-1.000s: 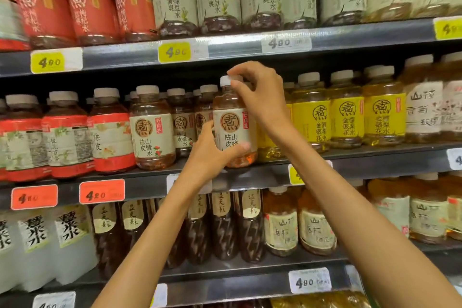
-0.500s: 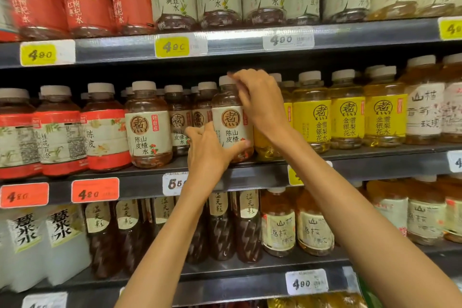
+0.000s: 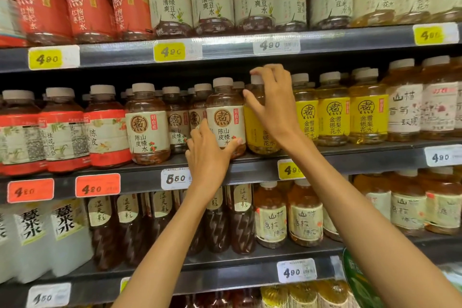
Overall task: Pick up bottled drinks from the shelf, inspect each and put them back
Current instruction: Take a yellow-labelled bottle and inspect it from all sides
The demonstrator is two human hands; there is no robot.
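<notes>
A cream-label bottle (image 3: 226, 120) of amber drink stands at the front edge of the middle shelf (image 3: 362, 160). My left hand (image 3: 208, 157) grips its base, thumb on the right side and fingers on the left. My right hand (image 3: 273, 107) is one place to the right, on a yellow-label bottle (image 3: 260, 136). Its fingers curl over that bottle's pale cap and its thumb lies against the neck. The hand hides most of the bottle's upper half.
Bottles stand tightly packed in rows: red labels at the left (image 3: 62, 137), more yellow labels (image 3: 333, 120) to the right. The upper shelf (image 3: 350, 40) hangs close above the caps. A lower shelf holds dark bottles (image 3: 241, 220). Price tags (image 3: 176, 179) line the shelf edges.
The cream-label bottle went down and back onto the middle shelf. My right hand left its cap and moved right onto the yellow-label bottle. My left hand stays on the cream-label bottle's base.
</notes>
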